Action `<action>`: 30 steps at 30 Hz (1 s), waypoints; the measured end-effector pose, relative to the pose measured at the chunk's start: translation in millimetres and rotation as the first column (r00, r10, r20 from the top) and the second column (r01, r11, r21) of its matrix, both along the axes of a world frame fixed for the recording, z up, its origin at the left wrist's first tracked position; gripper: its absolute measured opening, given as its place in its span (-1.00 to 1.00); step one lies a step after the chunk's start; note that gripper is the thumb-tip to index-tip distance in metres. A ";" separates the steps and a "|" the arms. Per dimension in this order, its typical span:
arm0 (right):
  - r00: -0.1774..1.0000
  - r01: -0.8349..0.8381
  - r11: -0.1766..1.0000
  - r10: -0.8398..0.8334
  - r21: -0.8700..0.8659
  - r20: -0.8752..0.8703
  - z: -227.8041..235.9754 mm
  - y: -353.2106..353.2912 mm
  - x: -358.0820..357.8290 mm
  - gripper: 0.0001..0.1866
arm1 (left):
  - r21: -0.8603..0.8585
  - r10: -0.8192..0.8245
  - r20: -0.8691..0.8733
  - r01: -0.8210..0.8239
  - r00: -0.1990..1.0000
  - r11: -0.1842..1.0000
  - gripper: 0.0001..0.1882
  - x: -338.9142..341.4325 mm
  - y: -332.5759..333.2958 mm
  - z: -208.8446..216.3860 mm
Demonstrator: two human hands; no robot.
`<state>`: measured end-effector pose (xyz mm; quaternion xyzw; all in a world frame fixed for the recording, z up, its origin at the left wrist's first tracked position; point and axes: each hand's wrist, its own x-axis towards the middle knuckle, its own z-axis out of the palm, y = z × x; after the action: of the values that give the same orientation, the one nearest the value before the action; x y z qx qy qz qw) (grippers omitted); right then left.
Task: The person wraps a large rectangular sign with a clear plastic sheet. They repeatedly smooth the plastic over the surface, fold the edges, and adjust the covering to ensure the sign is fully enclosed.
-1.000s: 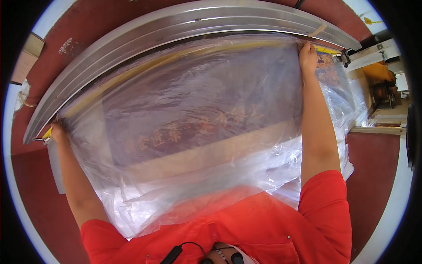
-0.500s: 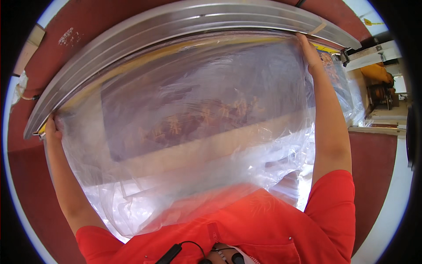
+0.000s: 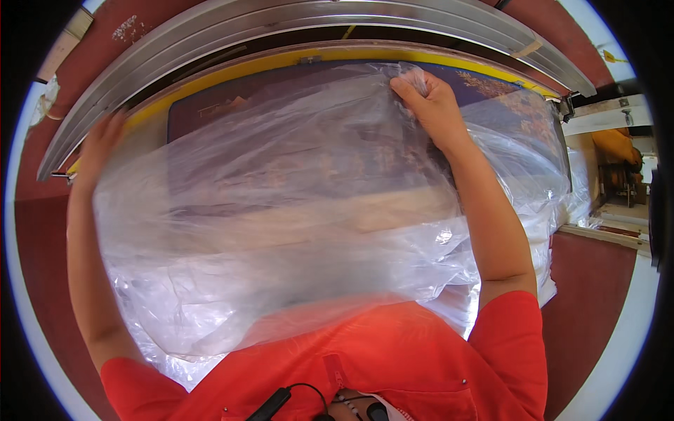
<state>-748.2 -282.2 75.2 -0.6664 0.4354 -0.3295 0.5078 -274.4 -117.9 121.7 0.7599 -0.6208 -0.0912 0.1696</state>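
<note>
A clear plastic sheet (image 3: 309, 168) drapes from the far side down over my front. Gathered in the closed fingers of my right hand (image 3: 434, 105) is a bunched part of its upper edge, raised near the far side. My left hand (image 3: 102, 144) is smeared by motion at the far left, beside the yellow strip and the metal bar; whether it touches the sheet I cannot tell. Beneath the plastic lies a dark purple printed panel (image 3: 467, 76) with gold leaf patterns and lettering, partly bare at its far edge. A pale band shows below the panel through the plastic.
A curved-looking silver metal bar (image 3: 323, 19) spans the far side, with a yellow strip (image 3: 260, 64) along the edge before it. Dark red surfaces (image 3: 597, 281) flank both sides. More plastic hangs at the right, near a pale bracket (image 3: 597, 116) and a yellow-orange object (image 3: 618, 149).
My right hand has moved left and toward me, pulling the sheet's edge off the bar and baring part of the panel. My left hand has risen and is now blurred.
</note>
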 end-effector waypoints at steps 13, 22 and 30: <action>0.620 -0.210 0.702 -0.443 -0.680 -0.648 13.8 -12.4 -118.9 -0.54 | 0.060 -0.197 -0.690 0.326 0.696 0.943 -0.83 -154.9 11.2 -33.8; 0.579 -0.417 0.739 -0.233 -0.529 -0.781 5.5 72.7 -18.0 -0.16 | 0.125 0.399 -0.229 -0.379 0.888 0.917 -0.78 21.6 179.6 -31.6; 0.428 -0.205 0.855 -0.360 -0.477 -0.829 29.8 21.1 -12.3 -0.57 | -0.035 0.312 -0.657 -0.440 0.686 0.897 -0.92 47.4 248.6 -26.7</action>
<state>-760.5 -261.1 105.0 -0.8237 0.5646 -0.0494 -0.0174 -227.0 130.7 95.0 0.7749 -0.3619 -0.2464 0.4560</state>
